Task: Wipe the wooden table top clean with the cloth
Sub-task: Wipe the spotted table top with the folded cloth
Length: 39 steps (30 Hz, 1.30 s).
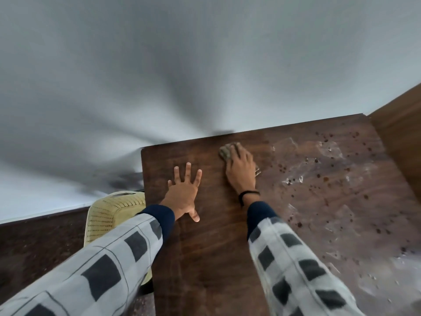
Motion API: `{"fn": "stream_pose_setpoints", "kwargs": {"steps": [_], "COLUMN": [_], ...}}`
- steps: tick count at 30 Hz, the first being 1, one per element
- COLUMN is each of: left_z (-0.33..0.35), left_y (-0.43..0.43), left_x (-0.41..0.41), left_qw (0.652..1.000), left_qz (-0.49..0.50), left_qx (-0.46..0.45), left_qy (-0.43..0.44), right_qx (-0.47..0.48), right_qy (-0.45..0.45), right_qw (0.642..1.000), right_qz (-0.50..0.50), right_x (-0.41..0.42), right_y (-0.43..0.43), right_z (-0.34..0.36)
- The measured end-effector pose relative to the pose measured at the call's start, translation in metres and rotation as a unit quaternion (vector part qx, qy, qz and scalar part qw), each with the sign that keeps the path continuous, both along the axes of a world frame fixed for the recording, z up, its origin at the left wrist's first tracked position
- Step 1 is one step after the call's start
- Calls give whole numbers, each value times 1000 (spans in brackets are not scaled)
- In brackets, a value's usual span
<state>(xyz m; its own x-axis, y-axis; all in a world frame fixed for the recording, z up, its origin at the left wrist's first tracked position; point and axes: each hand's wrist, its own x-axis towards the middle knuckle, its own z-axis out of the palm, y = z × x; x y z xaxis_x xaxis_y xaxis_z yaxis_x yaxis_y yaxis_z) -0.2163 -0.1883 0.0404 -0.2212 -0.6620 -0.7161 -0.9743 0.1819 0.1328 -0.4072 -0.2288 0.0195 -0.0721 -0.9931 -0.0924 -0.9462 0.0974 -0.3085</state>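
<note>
The dark wooden table top [205, 247] fills the lower right of the head view. Its right half carries whitish smears and several dark brown spots [319, 179]. My right hand [241, 169] lies on a small crumpled grey-brown cloth [225, 152] near the far edge, fingers bent over it and pressing it onto the wood. Most of the cloth is hidden under that hand. My left hand [184, 192] rests flat on the table to the left, fingers spread, holding nothing.
A pale yellow perforated plastic chair [109, 215] stands against the table's left edge. A white wall [205, 65] rises behind the table. A wooden panel [401, 133] stands at the table's right side. Dark floor [34, 247] shows at lower left.
</note>
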Motion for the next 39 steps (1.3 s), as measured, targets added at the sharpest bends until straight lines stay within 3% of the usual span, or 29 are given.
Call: {"fn": "stream_pose_setpoints", "kwargs": {"steps": [4,8,10,15,21,24,27,32,34,39], "left_z": [4,3,2,-1,-2,-3,-3,-2,-4,-3], "left_y": [-2,-1,1,-2,0,0,-1,1,1,0], "left_x": [-1,1,1,1,2,1,2,3,3,3], "left_qw": [1000,1000,1000,1000,1000,1000,1000,1000,1000,1000], "left_qz": [3,2,-1,2,-5,-7,-5,-12,-15,-12], "left_qx": [5,3,6,7,1,0,0,-9,-9,-11], "left_qy": [3,2,3,0,-2,-4,-2,-3,-3,0], "right_qx": [-21,13,11,32,53,33,21,44,36,14], "right_qy": [40,36,27,23,10,27,32,28,31,24], "right_qw": [995,999,1000,991,998,996,982,999,999,983], "right_qz": [84,-11,-12,131,-31,73,184,-10,-28,179], "right_x": [-32,-49,-28,-33,-37,-15,-45,-57,-31,-42], "right_y": [13,-15,5,56,27,82,91,47,72,151], "right_z": [-6,-8,-11,-14,-9,-17,-19,-10,-15,-22]}}
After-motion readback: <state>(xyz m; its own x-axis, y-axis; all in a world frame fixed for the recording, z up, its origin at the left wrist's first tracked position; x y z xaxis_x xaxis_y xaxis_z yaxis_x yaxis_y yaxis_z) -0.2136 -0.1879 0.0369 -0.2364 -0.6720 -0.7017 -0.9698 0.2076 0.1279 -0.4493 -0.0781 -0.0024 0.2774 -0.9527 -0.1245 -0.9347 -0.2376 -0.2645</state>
